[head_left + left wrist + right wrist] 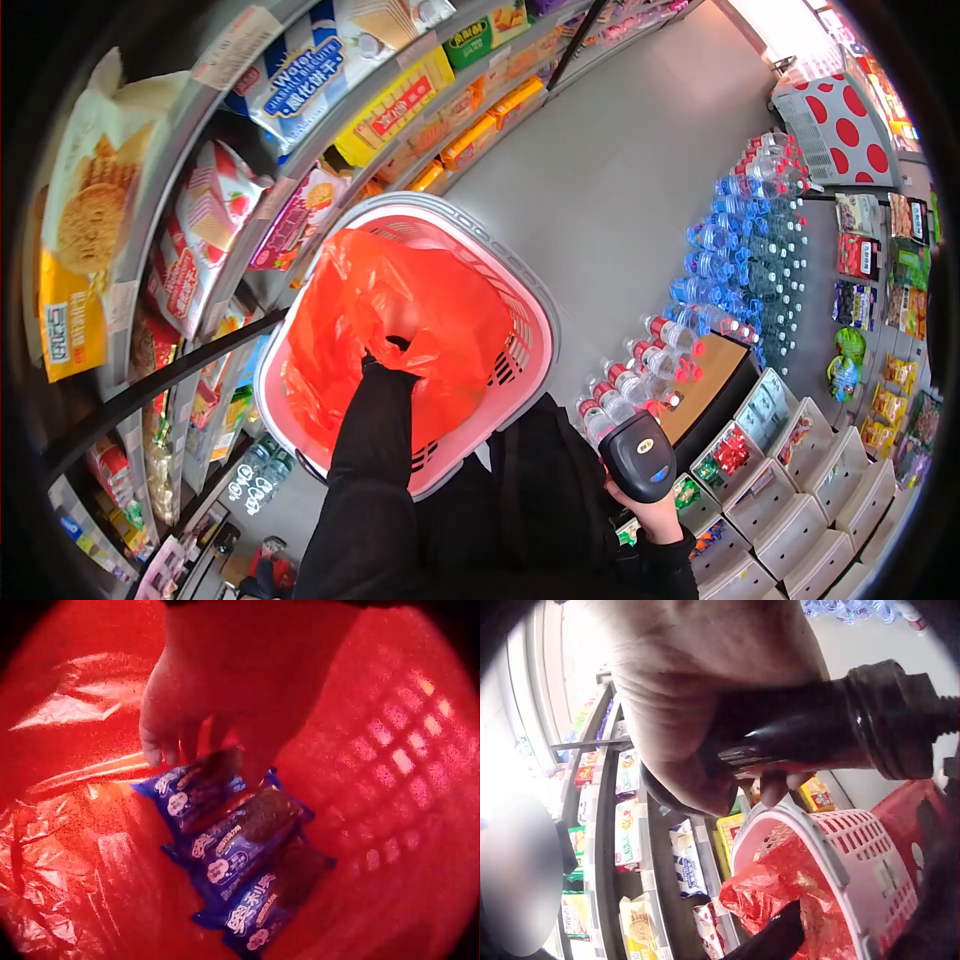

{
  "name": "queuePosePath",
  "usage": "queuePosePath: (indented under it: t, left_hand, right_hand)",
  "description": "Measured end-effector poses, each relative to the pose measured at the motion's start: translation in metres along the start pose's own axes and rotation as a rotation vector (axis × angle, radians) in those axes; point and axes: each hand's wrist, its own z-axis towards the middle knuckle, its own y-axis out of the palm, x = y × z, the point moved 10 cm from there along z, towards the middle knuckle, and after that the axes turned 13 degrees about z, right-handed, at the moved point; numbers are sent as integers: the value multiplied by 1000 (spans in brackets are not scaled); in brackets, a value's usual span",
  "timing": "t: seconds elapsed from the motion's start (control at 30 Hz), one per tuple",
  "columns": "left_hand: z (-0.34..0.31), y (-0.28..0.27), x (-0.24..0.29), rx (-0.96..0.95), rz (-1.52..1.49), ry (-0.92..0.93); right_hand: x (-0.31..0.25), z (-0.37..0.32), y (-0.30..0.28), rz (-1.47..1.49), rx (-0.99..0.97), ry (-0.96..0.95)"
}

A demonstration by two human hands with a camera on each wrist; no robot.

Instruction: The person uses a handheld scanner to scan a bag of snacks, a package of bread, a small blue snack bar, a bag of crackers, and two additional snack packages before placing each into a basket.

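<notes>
Right hand (655, 515) grips barcode scanner (640, 455) clear of basket (532, 375), presumably leaving left hand (229, 682) free at Oreo packets (244, 832); left fingers' hold: cannot tell.

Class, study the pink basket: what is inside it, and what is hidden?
A red plastic bag lines the basket; within it, three blue packets overlap beside the left hand. The bag covers the basket's bottom, and whatever may lie beneath the packets cannot be seen.

2 long black sleeves (368, 450)
</notes>
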Motion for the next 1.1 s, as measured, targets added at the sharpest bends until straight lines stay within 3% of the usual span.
queuePosePath:
  t: [0.17,0.37,0.4,0.5,0.57,0.7,0.77,0.83,0.93,0.97,1.1]
  left_hand:
    - [14,0,10,-46,33,-25]
    - [7,-26,-5,-52,105,-68]
    - [-40,-36,-26,-45,123,-73]
    - [-51,-60,-38,-24,184,-87]
    - [-105,-72,-35,-360,289,-532]
    - [-176,-66,10,-440,-430,-172]
    - [-209,-73,23,-302,-838,-167]
    - [-229,-66,37,-315,-1195,-73]
    - [-248,-69,56,-234,-1305,32]
    - [-255,-74,69,-320,-1411,178]
    - [-279,-87,60,-312,-1496,164]
  right_hand:
    - [22,11,-4,26,-9,19]
    - [-8,12,29,-23,-117,-63]
    - [-13,12,36,-49,-129,-92]
    - [-27,5,59,-78,-170,-128]
    - [-47,-4,80,-40,-198,-180]
    - [-71,-25,116,-7,-247,-313]
    - [-69,-35,136,-92,-285,-307]
    - [-76,-52,155,-73,-285,-332]
    - [-79,-77,185,-88,-375,-390]
    - [-81,-87,199,-150,-431,-436]
    - [-87,-132,246,-288,-598,-559]
